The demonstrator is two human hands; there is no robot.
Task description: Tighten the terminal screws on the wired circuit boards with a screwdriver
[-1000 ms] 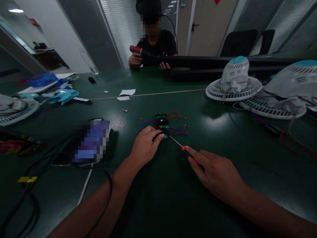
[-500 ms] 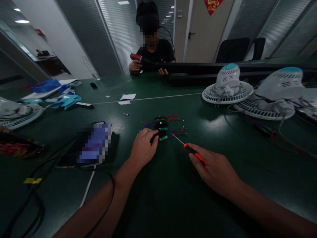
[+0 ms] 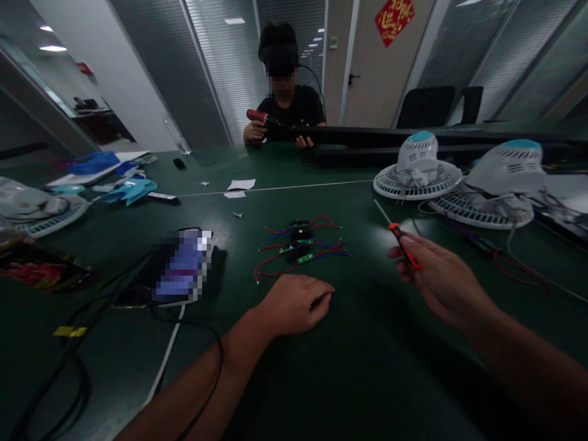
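A cluster of small green circuit boards with red and blue wires (image 3: pixel 301 242) lies on the dark green table (image 3: pixel 349 343). My left hand (image 3: pixel 294 303) rests on the table just in front of it, fingers curled under, nothing seen in it. My right hand (image 3: pixel 441 278) is raised to the right of the boards and grips a small screwdriver (image 3: pixel 400 237) with an orange handle. Its thin shaft points up and to the left.
A phone (image 3: pixel 181 266) with cables lies to the left. Two white fan parts (image 3: pixel 416 168) (image 3: pixel 498 184) with loose wires sit at the right. Paper scraps (image 3: pixel 241 184), blue gloves (image 3: pixel 126 190) and another fan grille (image 3: pixel 41 211) are further off. A person across the table holds a red drill (image 3: pixel 257 116).
My left hand let go of the boards and pulled back toward me. My right hand lifted the screwdriver away to the right. The view tilted up slightly.
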